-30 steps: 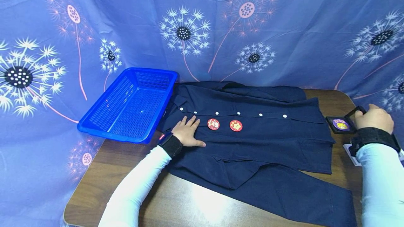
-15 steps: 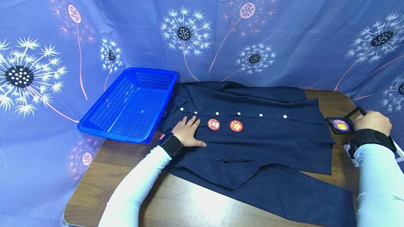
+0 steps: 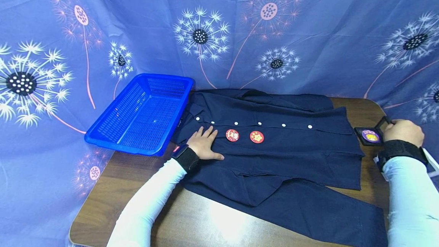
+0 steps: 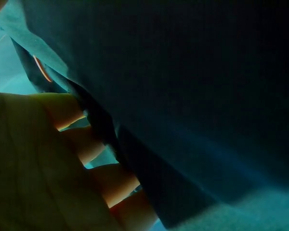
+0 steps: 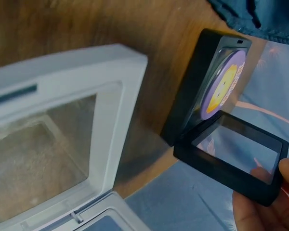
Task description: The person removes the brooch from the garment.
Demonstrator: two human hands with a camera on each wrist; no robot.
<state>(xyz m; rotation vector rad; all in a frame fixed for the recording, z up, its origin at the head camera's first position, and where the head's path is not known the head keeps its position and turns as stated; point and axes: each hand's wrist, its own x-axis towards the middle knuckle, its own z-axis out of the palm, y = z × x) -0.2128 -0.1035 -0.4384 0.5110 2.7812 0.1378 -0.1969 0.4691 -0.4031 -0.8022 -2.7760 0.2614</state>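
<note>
My left hand (image 3: pixel 204 145) rests on the dark navy shirt (image 3: pixel 295 155) near its collar, fingers spread; dark cloth and fingers fill the dim left wrist view. On the shirt front lie a red round badge with a white figure (image 3: pixel 232 135) and another red badge with a yellow star (image 3: pixel 257 137). At the right, my right hand (image 3: pixel 404 132) pinches the clear-windowed lid (image 5: pixel 231 159) of a small black hinged case (image 5: pixel 190 89). The lid stands raised. Inside the case sits a purple and yellow badge (image 5: pixel 224 86).
A blue plastic basket (image 3: pixel 90 137) stands at the left, beside the collar. Another case, white-framed with a clear window (image 5: pixel 106 134), stands open by my right wrist. The wooden table (image 3: pixel 99 205) ends at a patterned blue cloth backdrop (image 3: pixel 308 18).
My right hand has shifted slightly left while keeping hold of the black case's lid, which has tilted a little. My left hand and the shirt have stayed in place.
</note>
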